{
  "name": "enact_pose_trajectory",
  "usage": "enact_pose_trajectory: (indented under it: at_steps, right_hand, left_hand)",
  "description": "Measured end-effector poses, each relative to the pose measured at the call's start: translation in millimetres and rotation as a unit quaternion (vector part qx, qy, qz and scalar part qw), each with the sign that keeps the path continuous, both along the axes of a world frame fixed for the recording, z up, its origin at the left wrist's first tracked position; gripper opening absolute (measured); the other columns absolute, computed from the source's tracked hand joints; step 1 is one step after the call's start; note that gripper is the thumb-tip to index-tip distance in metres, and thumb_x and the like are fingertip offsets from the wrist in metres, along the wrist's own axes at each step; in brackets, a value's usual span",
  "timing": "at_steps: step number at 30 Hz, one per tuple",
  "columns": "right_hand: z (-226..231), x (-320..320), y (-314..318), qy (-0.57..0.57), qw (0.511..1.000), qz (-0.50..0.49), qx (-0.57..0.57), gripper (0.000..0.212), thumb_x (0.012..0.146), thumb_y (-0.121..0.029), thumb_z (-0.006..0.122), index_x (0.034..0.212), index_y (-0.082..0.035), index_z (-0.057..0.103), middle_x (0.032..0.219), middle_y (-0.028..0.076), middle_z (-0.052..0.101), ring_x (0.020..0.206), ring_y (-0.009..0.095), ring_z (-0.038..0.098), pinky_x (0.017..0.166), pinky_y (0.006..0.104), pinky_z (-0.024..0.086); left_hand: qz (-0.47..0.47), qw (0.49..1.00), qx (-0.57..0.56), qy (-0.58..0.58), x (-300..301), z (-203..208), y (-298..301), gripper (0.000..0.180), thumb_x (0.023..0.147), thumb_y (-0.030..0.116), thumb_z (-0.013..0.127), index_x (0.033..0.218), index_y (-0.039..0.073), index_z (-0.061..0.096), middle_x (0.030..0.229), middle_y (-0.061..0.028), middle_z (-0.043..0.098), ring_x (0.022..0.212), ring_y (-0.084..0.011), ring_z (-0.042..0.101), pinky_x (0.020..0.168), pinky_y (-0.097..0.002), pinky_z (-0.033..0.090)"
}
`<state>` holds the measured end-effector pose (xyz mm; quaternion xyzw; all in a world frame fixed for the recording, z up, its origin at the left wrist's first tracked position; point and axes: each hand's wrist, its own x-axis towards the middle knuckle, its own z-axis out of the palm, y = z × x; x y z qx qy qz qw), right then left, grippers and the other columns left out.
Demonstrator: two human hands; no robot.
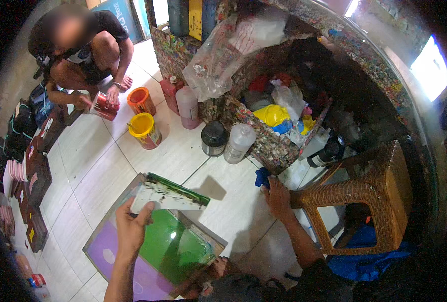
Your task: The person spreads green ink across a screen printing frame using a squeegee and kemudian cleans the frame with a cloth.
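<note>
My left hand (134, 225) grips a squeegee (165, 195), a wide white blade with dark specks and a green-inked edge, tilted above a screen-printing frame (97, 242). The frame lies on the floor before me; its mesh is purple on the left, with a wet, glossy green area (175, 239) on the right. My right hand (280, 200) is off to the right over the tiles, its fingers closed on a crumpled blue rag (262, 177). The rag is beside the corner of a paint-speckled box.
A brown plastic stool (354, 201) stands close by my right forearm. Ahead are a yellow tub (144, 132), an orange tub (141, 101), a black jar (214, 139) and a clear bottle (239, 144). A person (82, 55) squats far left, holding a red-stained container (104, 106).
</note>
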<state>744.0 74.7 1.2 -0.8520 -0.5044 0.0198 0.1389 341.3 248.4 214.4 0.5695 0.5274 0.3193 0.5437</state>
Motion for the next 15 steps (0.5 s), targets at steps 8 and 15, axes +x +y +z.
enact_pose_trajectory:
  at_steps: [8, 15]
  right_hand:
    - [-86, 11, 45, -0.123, 0.99, 0.072, 0.022, 0.046, 0.093, -0.024, 0.07, 0.135, -0.008, 0.058, 0.125, 0.027, 0.063, 0.117, 0.042, 0.06, 0.094, 0.0575, 0.051]
    - [53, -72, 70, 0.577, 0.797, -0.01, 0.178, 0.032, 0.096, -0.018, 0.07, 0.121, 0.001, 0.063, 0.105, 0.011, 0.071, 0.087, 0.019, 0.069, 0.078, 0.0307, 0.057]
  left_hand:
    - [-0.035, 0.992, -0.113, -0.039, 6, -40, -14, 0.032, 0.096, 0.028, 0.073, 0.111, -0.001, 0.074, 0.091, -0.0045, 0.073, 0.081, -0.0111, 0.063, 0.075, -0.0284, 0.05]
    - [-0.065, 0.975, -0.165, -0.133, 18, -56, -22, 0.035, 0.101, 0.025, 0.066, 0.121, -0.004, 0.068, 0.109, -0.0095, 0.074, 0.094, -0.0168, 0.07, 0.084, -0.0334, 0.06]
